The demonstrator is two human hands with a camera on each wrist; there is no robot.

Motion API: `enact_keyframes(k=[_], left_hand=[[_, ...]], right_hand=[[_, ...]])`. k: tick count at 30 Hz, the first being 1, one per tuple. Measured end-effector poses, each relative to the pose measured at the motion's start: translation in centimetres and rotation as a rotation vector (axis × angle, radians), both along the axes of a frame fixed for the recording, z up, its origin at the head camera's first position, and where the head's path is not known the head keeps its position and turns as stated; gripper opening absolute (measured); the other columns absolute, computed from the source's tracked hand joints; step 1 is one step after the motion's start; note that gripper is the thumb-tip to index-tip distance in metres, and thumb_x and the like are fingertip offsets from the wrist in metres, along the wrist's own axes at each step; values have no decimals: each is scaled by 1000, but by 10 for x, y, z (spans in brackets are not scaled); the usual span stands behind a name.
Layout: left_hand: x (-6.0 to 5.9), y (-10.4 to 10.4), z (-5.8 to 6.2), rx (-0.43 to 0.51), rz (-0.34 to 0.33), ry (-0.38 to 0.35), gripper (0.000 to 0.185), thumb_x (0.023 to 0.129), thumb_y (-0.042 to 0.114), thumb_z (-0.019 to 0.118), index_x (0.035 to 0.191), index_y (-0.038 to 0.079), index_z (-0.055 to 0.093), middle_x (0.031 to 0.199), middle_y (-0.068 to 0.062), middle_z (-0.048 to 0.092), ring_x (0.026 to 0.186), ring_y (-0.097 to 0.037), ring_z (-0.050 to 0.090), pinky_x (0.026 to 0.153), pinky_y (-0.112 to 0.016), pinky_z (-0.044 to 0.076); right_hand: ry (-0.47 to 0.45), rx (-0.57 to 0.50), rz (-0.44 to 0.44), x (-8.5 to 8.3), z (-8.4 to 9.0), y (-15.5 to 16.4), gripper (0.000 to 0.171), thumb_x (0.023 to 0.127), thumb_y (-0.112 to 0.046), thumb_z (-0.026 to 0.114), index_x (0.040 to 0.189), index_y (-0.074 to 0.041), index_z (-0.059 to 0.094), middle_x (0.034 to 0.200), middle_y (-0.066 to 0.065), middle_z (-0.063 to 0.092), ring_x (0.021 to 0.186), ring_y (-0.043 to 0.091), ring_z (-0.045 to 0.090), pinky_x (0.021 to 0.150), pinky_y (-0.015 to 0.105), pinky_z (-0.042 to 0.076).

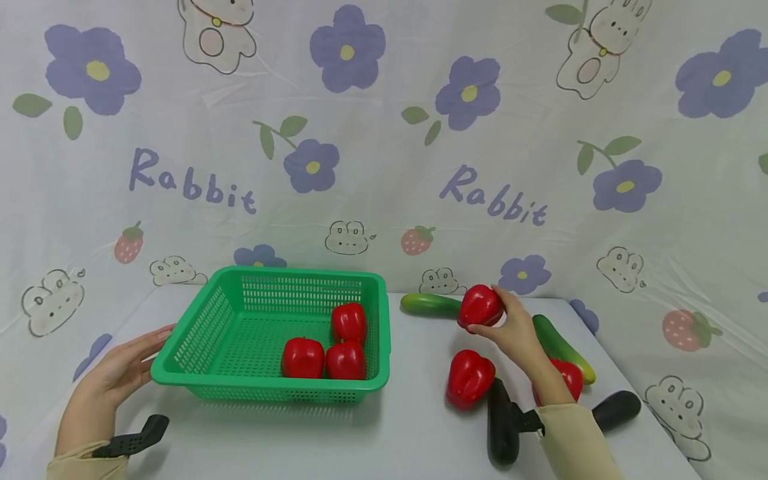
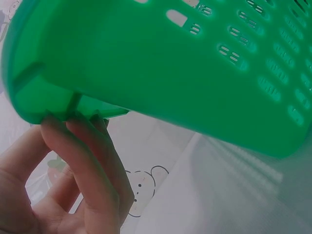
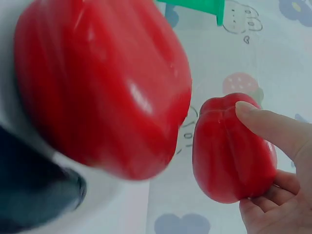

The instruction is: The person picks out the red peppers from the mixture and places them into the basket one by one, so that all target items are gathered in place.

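The held red bell pepper [image 1: 480, 309] was to the right of the green plastic basket [image 1: 264, 389], near its far right corner. A pale cloth [image 1: 384, 140] printed with purple flowers, strawberries, rabbits and the word "Rabbit" hung behind the basket, and a white tabletop [image 1: 414, 427] lay beneath it. At the basket's left side, the person's left hand [image 1: 123, 363] touched the rim with bent fingers; whether it gripped the rim or only rested against it, I could not tell. To the basket's right, the right hand [image 1: 513, 327] grasped the held red bell pepper between thumb and fingers. One cucumber [image 1: 429, 305] lay just right of the basket, its end hidden behind that pepper; another cucumber [image 1: 564, 350] lay well to the right. Two eggplants [image 1: 503, 427] were right of the basket, the second farther out. Three red bell peppers [image 1: 303, 358] sat together in the basket's right part. Two loose bell peppers [image 1: 470, 379] lay right of the basket, the farther one partly hidden by the right forearm.
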State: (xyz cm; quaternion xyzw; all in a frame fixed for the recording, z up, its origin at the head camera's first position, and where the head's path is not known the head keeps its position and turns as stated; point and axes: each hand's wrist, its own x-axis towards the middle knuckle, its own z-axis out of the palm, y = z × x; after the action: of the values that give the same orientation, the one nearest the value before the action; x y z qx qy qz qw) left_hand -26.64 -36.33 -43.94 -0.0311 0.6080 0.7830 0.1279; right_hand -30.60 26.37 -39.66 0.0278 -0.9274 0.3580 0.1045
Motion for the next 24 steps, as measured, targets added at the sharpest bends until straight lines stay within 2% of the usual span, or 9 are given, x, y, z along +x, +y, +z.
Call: enact_keyframes(k=[10, 17, 24], left_hand=[[-1, 0, 1, 1, 3, -5, 23, 94, 19, 49, 105, 28, 68, 101, 18, 65, 92, -7, 60, 79, -28, 52], [-1, 0, 1, -15, -5, 12, 24, 95, 19, 48, 104, 28, 68, 101, 19, 64, 92, -7, 60, 78, -28, 52], [0, 0, 2, -4, -3, 3, 24, 95, 19, 48, 103, 28, 68, 101, 18, 65, 92, -7, 61, 78, -27, 53]], right_hand=[[22, -58, 44, -7, 2, -28, 90, 71, -21, 77, 143, -10, 24, 141, 16, 37, 127, 35, 36, 94, 51, 43], [28, -88, 84, -12, 5, -45, 89, 71, -19, 77, 143, -11, 25, 141, 14, 36, 129, 33, 35, 93, 50, 44], [74, -107, 132, -17, 10, -60, 88, 70, -17, 78, 141, -8, 28, 141, 15, 37, 128, 33, 36, 96, 50, 42]])
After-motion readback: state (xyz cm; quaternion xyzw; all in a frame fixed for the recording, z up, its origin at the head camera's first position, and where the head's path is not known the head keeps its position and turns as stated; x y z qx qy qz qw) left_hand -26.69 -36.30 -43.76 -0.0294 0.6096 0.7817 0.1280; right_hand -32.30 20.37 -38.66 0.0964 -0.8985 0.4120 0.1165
